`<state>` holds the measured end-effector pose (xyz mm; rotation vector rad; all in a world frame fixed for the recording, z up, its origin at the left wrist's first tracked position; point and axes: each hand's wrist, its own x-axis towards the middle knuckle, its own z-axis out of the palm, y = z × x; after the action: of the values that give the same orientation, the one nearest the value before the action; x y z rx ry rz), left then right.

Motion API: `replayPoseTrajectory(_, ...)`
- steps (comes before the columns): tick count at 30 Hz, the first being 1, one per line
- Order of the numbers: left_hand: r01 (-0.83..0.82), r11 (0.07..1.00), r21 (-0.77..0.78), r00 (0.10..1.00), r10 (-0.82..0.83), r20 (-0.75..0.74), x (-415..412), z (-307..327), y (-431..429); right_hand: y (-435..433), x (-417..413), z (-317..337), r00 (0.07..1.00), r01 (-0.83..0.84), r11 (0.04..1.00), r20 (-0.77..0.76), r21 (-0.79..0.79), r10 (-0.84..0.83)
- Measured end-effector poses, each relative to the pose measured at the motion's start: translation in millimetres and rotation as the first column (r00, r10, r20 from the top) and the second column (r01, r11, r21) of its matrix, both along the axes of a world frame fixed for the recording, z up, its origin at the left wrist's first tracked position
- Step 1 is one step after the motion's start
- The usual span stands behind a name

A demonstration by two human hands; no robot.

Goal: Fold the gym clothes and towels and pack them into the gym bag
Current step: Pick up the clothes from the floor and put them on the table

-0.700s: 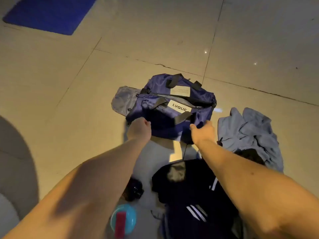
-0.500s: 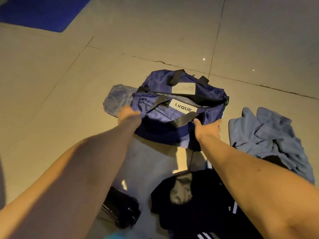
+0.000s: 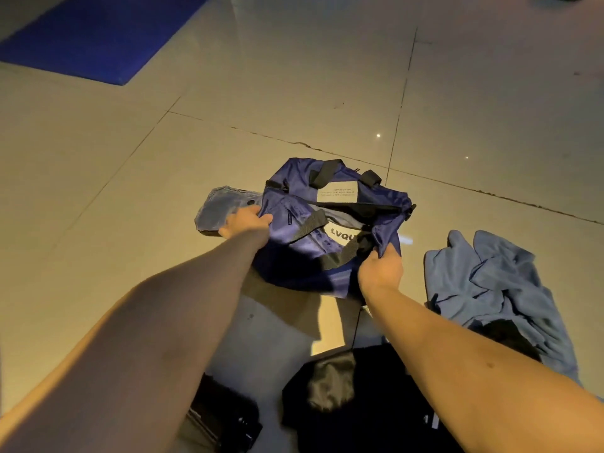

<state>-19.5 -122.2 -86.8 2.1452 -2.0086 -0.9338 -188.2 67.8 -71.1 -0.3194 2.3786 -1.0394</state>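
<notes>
Bag (image 3: 291, 256), navy, lies on the floor (image 3: 124, 230) ahead, long axis left to right. Left hand (image 3: 246, 222) pinches its left end; right hand (image 3: 380, 266) pinches its near-right rim. Crumpled towel (image 3: 490, 282) lies right of it, nearer the right hand.

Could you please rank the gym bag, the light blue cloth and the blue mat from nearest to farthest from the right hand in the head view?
1. The gym bag: the right hand grips its near right edge.
2. The light blue cloth: lying just to the right of that hand.
3. The blue mat: far off at the upper left.
</notes>
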Motion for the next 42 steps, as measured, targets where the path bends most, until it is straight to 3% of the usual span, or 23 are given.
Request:
replayPoseTrajectory(3, -0.115, 0.993, 0.018, 0.993, 0.116, -0.03, -5, 70, 24, 6, 16, 68, 1.0, -0.015, 0.998, 0.009, -0.065, 0.016)
replayPoseTrajectory(7, -0.119, 0.989, -0.092, 0.982, 0.104, -0.155, 14, 205, 56, 24, 33, 201, 0.997, -0.065, 0.992, 0.043, -0.105, 0.07)
replayPoseTrajectory(10, -0.159, 0.984, -0.079, 0.973, 0.143, -0.18, 25, 269, 81, 36, 49, 263, 0.991, -0.107, 0.986, 0.061, -0.129, 0.116)
replayPoseTrajectory(16, -0.301, 0.946, -0.119, 0.92, 0.255, -0.299, 73, 547, 158, 61, 84, 536, 0.959, -0.197, 0.976, 0.191, -0.091, 0.211)
replayPoseTrajectory(20, -0.437, 0.873, -0.219, 0.859, 0.332, -0.39, 110, 687, 198, 69, 116, 675, 0.931, -0.315, 0.945, 0.164, -0.093, 0.326)
replayPoseTrajectory(25, -0.61, 0.732, -0.303, 0.732, 0.372, -0.571, 188, 802, 225, 63, 185, 782, 0.874, -0.446, 0.852, 0.071, -0.272, 0.48)
replayPoseTrajectory(33, -0.813, 0.416, -0.407, 0.567, 0.41, -0.714, 393, 886, 256, 33, 378, 853, 0.688, -0.646, 0.629, 0.027, -0.432, 0.725)
replayPoseTrajectory(39, -0.9, 0.244, -0.361, 0.436, 0.525, -0.731, 572, 846, 254, 21, 543, 833, 0.588, -0.682, 0.55, 0.085, -0.483, 0.804)
replayPoseTrajectory(42, -0.914, 0.221, -0.342, 0.403, 0.601, -0.69, 637, 819, 252, 16, 602, 804, 0.549, -0.702, 0.541, 0.132, -0.463, 0.826)
